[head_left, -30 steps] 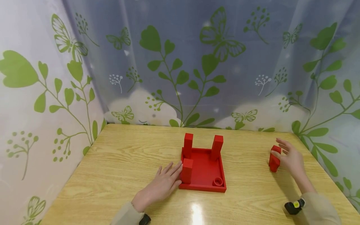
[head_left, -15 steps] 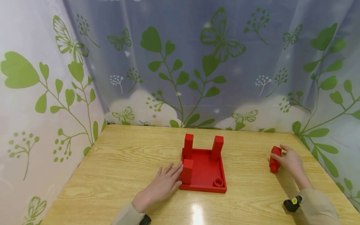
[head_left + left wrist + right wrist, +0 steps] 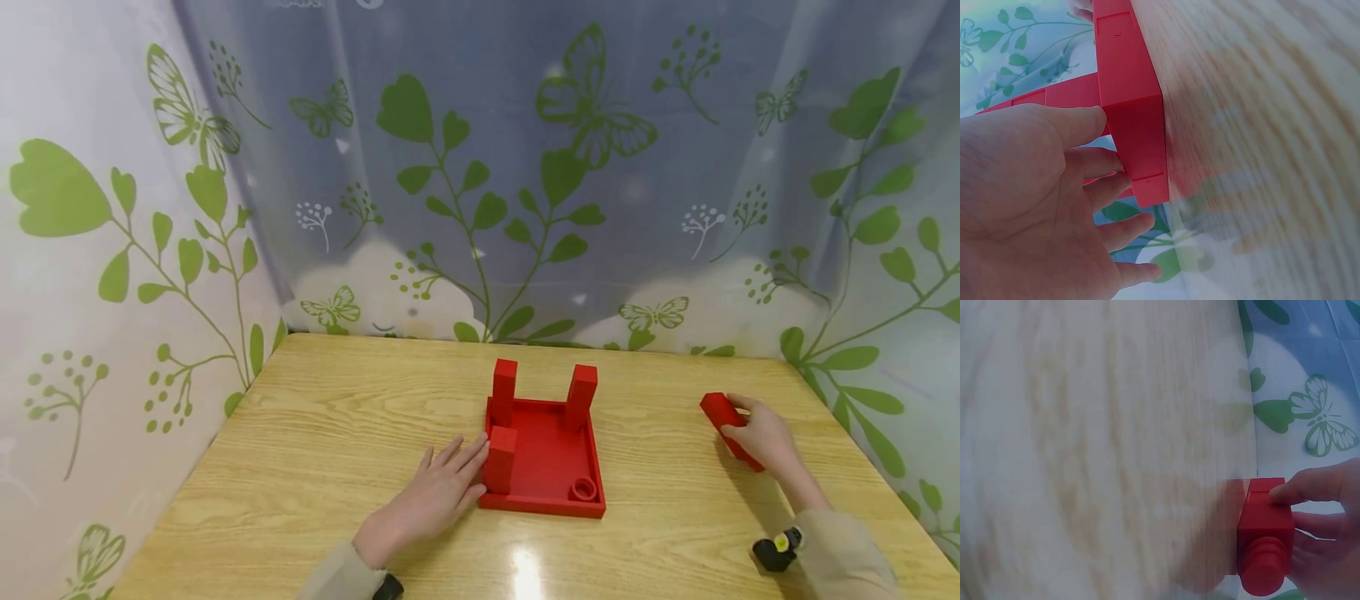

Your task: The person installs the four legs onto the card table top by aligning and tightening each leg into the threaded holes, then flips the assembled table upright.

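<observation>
My right hand [image 3: 765,435] grips a red leg [image 3: 722,410], a square block with a round ridged stub at one end. In the head view it slants on or close over the table at the right. In the right wrist view the stub on the leg [image 3: 1265,565] faces the camera, thumb on the block's side. Fingers straight, my left hand [image 3: 435,492] touches the left wall of a shallow red square base [image 3: 543,505]. Three red legs stand upright in its corners: near left [image 3: 500,460], far left [image 3: 504,390] and far right [image 3: 580,397].
In the base's near right corner is a round red socket ring [image 3: 582,488]. The wooden table [image 3: 337,408] runs back to a patterned curtain [image 3: 480,167], with more of the same cloth at both sides.
The right hand has turned the leg from nearly upright in view to a slant, its stub end swinging right and its top moving left. The left hand and base stay in place.
</observation>
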Demonstrator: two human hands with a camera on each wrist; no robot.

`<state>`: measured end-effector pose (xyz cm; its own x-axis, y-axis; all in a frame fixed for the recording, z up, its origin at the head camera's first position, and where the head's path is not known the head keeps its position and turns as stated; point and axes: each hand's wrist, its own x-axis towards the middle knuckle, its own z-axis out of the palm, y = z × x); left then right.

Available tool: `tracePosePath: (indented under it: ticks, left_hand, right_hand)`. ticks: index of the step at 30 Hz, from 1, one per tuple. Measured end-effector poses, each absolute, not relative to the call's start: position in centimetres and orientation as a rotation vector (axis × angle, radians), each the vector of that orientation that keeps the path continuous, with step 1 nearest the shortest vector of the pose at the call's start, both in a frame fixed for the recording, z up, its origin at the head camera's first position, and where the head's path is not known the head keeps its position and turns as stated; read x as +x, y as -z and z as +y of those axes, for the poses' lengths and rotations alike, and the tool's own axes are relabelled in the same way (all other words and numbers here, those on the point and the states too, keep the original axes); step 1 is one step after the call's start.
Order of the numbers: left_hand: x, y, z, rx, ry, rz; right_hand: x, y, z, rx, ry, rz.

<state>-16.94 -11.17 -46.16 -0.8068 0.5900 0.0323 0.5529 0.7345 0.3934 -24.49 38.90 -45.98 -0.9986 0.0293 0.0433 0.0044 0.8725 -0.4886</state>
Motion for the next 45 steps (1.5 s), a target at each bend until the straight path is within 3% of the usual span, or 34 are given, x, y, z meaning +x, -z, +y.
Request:
tracePosePath:
  ticks: [25,45]
  left_hand:
    - [-17.0,46.6,-11.1,0.954,-0.582,2.857]
    - [-17.1,46.5,-11.2,0.951,-0.576,2.861]
  right_hand:
    - [-24.4,45.8,37.9,0.013,-0.568,-2.994]
    - [-21.6,44.6,32.7,0.016,-1.3,-2.488]
